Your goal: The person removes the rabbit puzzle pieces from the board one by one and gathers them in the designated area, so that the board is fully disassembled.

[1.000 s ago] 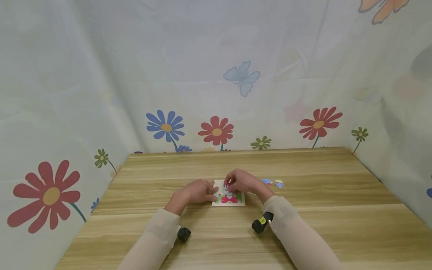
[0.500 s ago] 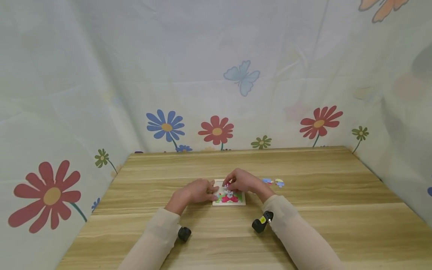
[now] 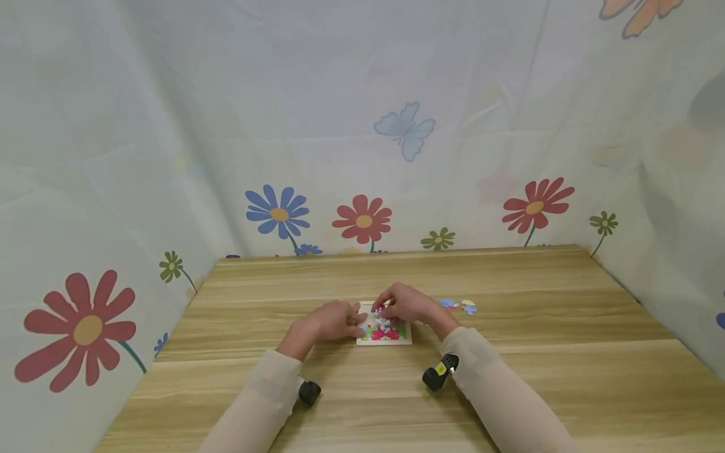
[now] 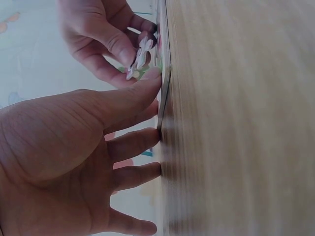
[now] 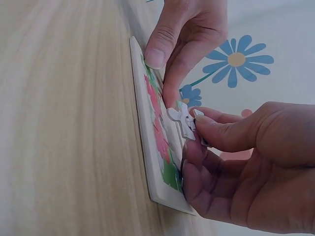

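Note:
A small picture puzzle with a pale wooden frame [image 5: 170, 199] lies on the table, its lower part filled with red and green pieces. My right hand [image 3: 410, 303] pinches a white puzzle piece [image 5: 183, 122] between thumb and fingers, tilted close over the puzzle. In the left wrist view, the same piece [image 4: 142, 53] shows edge-on. My left hand [image 3: 333, 319] is at the puzzle's left side. Its thumb [image 5: 155, 58] rests on the frame and the other fingers [image 4: 135, 174] are extended, spread along the edge and tabletop.
Several loose blue, yellow and red puzzle pieces [image 3: 453, 305] lie on the wooden table [image 3: 362, 402] right of the puzzle, behind my right wrist. A flower-printed cloth [image 3: 317, 157] hangs behind the table and along both sides. A small black camera sits at each wrist.
The right fingertips have shifted slightly left over the puzzle, with the puzzle piece still pinched. The left hand and the frame have stayed in place.

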`<state>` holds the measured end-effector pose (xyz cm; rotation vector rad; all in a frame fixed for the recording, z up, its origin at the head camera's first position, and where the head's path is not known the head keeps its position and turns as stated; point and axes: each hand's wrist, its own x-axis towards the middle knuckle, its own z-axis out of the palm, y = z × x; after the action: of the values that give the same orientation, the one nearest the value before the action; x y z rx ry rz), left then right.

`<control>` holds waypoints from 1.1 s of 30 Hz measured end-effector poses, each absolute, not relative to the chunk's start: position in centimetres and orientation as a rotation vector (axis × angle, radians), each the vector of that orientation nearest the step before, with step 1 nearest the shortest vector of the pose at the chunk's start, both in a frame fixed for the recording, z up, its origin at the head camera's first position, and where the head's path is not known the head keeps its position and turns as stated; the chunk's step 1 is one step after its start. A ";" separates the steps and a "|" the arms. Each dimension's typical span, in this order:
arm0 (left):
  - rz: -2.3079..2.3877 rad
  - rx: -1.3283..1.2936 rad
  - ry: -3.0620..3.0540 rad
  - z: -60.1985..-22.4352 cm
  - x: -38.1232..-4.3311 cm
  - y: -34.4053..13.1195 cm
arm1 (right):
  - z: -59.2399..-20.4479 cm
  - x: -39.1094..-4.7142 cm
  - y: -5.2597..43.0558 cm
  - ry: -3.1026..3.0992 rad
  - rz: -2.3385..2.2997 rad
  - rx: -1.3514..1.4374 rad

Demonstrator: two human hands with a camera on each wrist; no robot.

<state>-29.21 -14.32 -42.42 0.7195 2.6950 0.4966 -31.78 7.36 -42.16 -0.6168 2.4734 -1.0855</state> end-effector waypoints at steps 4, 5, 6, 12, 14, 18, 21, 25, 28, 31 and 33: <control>0.505 0.719 2.693 -42.4 -29.2 -14.3 | -42.1 -31.7 7.4 2.461 -1.107 -0.610; 0.507 0.720 2.692 -42.4 -29.2 -14.3 | -42.0 -31.7 7.4 2.457 -1.113 -0.608; 0.510 0.719 2.692 -42.4 -29.2 -14.2 | -42.0 -31.7 7.4 2.454 -1.119 -0.607; 0.507 0.718 2.687 -42.3 -29.2 -14.2 | -41.9 -31.8 7.6 2.438 -1.155 -0.643; 0.499 0.727 2.687 -42.3 -29.2 -14.3 | -41.6 -31.7 7.7 2.435 -1.161 -0.652; 0.492 0.737 2.681 -42.5 -29.2 -14.2 | -41.1 -31.5 8.5 2.432 -1.161 -0.675; 0.494 0.739 2.674 -42.6 -29.2 -14.1 | -40.7 -31.4 9.9 2.446 -1.145 -0.727; 0.495 0.759 2.679 -42.6 -29.4 -14.1 | -40.2 -31.4 12.6 2.498 -1.103 -0.803; 0.485 0.774 2.688 -42.6 -29.6 -14.1 | -39.8 -31.5 15.1 2.539 -1.097 -0.776; 0.485 0.779 2.688 -42.6 -29.6 -14.2 | -39.8 -31.7 17.6 2.569 -1.088 -0.708; 0.487 0.774 2.689 -42.6 -29.5 -14.3 | -40.0 -32.0 19.0 2.572 -1.077 -0.653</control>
<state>-29.49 -14.29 -42.59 0.7743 2.6891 0.4870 -32.00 19.05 -40.02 -0.6531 2.5717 -1.0769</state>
